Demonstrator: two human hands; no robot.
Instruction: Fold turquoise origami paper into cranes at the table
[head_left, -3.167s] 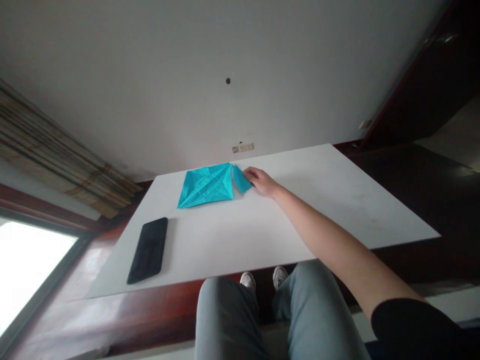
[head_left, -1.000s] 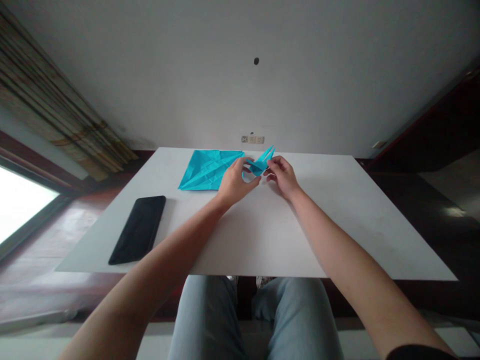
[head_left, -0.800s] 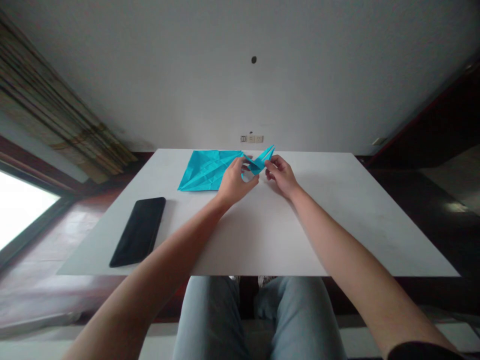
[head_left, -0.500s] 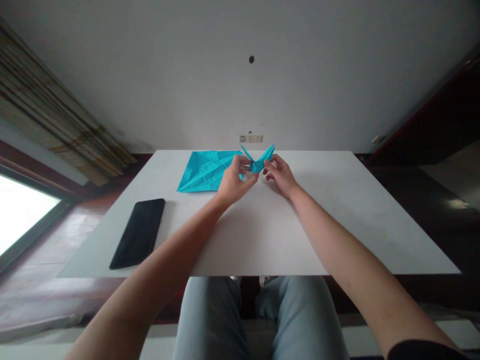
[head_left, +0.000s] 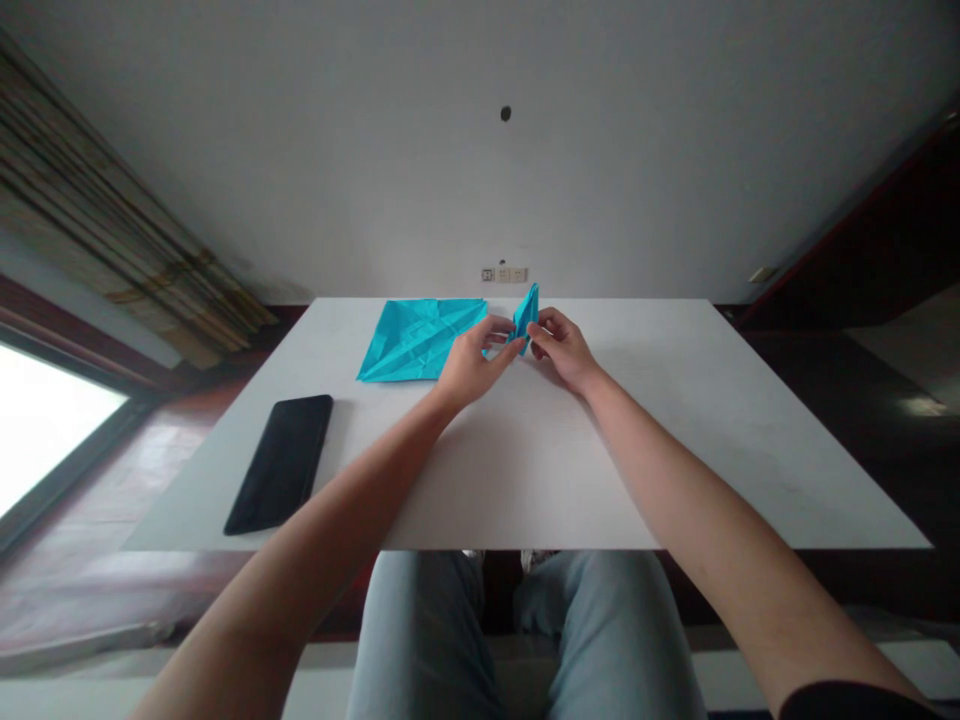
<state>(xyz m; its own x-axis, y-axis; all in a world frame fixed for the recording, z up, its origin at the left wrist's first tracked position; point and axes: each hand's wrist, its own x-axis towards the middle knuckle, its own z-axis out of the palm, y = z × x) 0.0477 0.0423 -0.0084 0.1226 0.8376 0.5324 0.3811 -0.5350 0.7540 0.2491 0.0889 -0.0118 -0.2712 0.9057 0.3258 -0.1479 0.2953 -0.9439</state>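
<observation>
Between my hands, above the far part of the table, is a small blue origami piece point(head_left: 528, 312), its folded point standing upright. My left hand point(head_left: 477, 358) pinches its lower left side between thumb and fingers. The thumb and fingertips of my right hand point(head_left: 561, 346) grip its right side. Part of the paper's lower end is hidden by the fingers. A larger creased blue sheet of paper point(head_left: 412, 338) lies flat just left of my left hand, which covers its right corner.
The white table point(head_left: 720, 430) reaches toward a grey wall. A black phone point(head_left: 279, 465) lies near its front left edge. Wall sockets point(head_left: 504, 274) sit just behind the far edge. At the left hangs a patterned curtain point(head_left: 105, 210).
The origami piece has turned: its two spread points showed before, and now a single narrow upright point shows. Both hands remain on it at nearly the same place.
</observation>
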